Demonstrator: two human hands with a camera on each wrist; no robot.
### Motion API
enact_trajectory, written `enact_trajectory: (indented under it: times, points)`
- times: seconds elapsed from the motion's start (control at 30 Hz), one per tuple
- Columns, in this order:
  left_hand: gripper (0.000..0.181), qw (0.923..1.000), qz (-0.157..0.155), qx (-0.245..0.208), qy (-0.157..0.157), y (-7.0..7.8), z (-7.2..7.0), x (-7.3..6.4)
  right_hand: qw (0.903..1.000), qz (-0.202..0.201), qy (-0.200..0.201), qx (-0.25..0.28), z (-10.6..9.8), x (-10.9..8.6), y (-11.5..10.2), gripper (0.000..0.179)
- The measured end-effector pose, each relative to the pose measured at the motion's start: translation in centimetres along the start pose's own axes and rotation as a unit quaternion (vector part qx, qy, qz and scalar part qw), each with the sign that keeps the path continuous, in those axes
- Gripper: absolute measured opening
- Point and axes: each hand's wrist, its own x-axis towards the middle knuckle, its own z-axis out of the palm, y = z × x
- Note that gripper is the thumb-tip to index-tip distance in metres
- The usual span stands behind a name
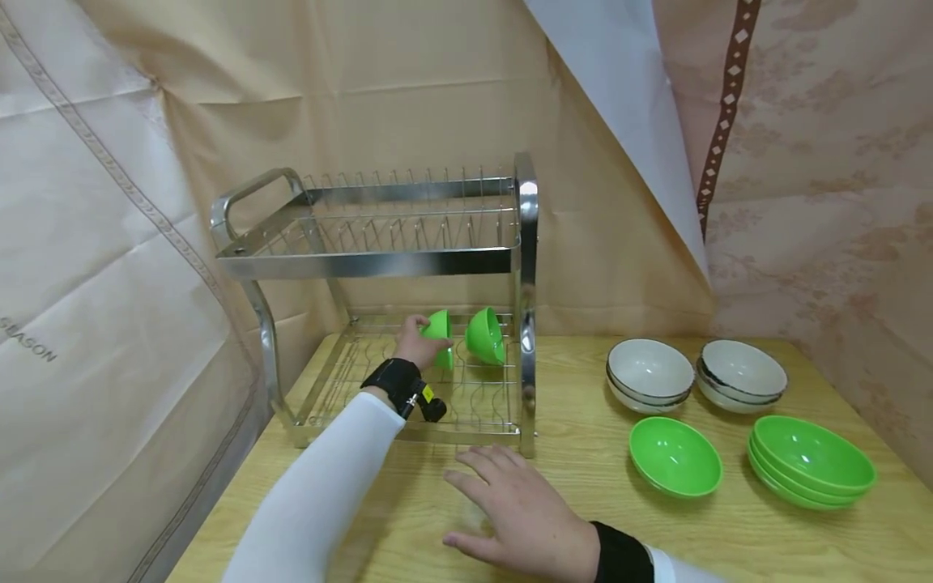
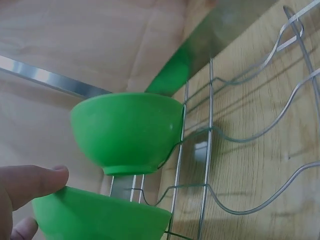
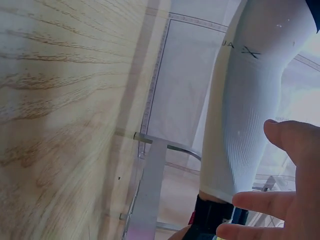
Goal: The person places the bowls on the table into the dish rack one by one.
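My left hand point(image 1: 419, 348) reaches into the lower tier of a metal dish rack point(image 1: 379, 264) and grips a green bowl point(image 1: 440, 328) that stands on its side among the wires. In the left wrist view the thumb lies over the rim of this bowl point(image 2: 95, 215). A second green bowl point(image 1: 484, 335) leans on edge just to its right, held by the wavy wires point(image 2: 240, 137). Over the table in front of the rack, my right hand point(image 1: 521, 514) is spread with nothing in it; its fingers point(image 3: 265, 205) are straight in the right wrist view.
Right of the rack, two stacks of white bowls with dark rims point(image 1: 649, 370) point(image 1: 743, 368) stand at the back. Nearer are a green bowl point(image 1: 675, 456) and a stack of green bowls point(image 1: 811, 461). The rack's upper tier has upright wire dividers; a curtain hangs behind.
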Motion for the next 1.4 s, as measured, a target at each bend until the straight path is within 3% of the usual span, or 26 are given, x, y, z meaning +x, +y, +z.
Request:
enact_trajectory:
  times: [0.27,0.5,0.73,0.97,1.13,1.3,1.4]
  points:
    - [0.065,0.9997,-0.014,0.017,0.012,0.2,1.0,1.0,1.0000,-0.003,0.003,-0.005,-0.4,0.1,-0.1,0.059]
    - [0.072,0.9989,-0.009,0.044,-0.013,-0.7,1.8,2.7,1.0000,0.004,-0.002,-0.008,-0.7,0.0,0.0,0.058]
    - [0.073,0.9958,0.006,0.086,-0.031,-0.8,1.6,2.8,0.9999,0.004,-0.002,-0.010,-1.0,0.1,-0.1,0.058]
    - [0.072,0.9960,0.011,0.079,-0.041,-0.2,1.3,2.0,0.9998,-0.001,0.007,-0.017,-1.0,0.0,0.0,0.058]
    - [0.072,0.9964,0.010,0.067,-0.051,-0.5,1.2,1.9,1.0000,0.001,0.000,-0.005,-1.0,-0.2,0.0,0.059]
    - [0.081,0.9959,0.005,0.073,-0.053,-0.8,1.4,2.3,1.0000,0.003,-0.003,0.007,-1.2,-0.3,0.1,0.056]
    - [0.086,0.9950,0.015,0.087,-0.047,-0.3,1.2,1.5,1.0000,0.004,-0.001,0.005,-1.4,-0.3,0.2,0.056]
